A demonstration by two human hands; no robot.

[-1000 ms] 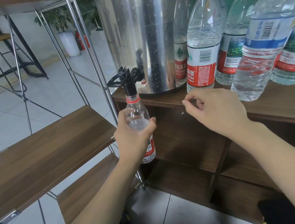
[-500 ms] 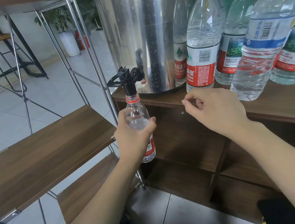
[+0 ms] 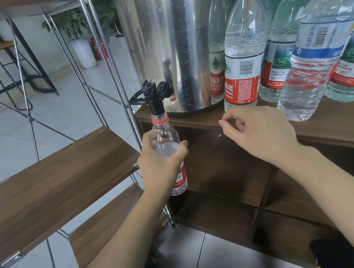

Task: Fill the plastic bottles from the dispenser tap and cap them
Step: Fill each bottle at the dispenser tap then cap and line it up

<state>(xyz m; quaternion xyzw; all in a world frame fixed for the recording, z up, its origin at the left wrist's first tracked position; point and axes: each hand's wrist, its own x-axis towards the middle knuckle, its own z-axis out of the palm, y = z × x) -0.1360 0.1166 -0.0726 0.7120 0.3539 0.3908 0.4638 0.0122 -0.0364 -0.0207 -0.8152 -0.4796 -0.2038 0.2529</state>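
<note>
Left grip (image 3: 161, 169) around bottle (image 3: 165, 144), mouth up under tap (image 3: 155, 96).

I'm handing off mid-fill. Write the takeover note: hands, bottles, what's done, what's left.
Left hand grips the small clear plastic bottle with red neck ring, its mouth under the black dispenser tap of the steel urn.
Right hand rests at the brown wooden shelf edge, fingers curled; whether it holds a cap cannot be seen.
Done: water reaches the bottle's shoulder.
Left: finish filling, cap it. Capped red-topped bottles stand beside the urn.
</note>
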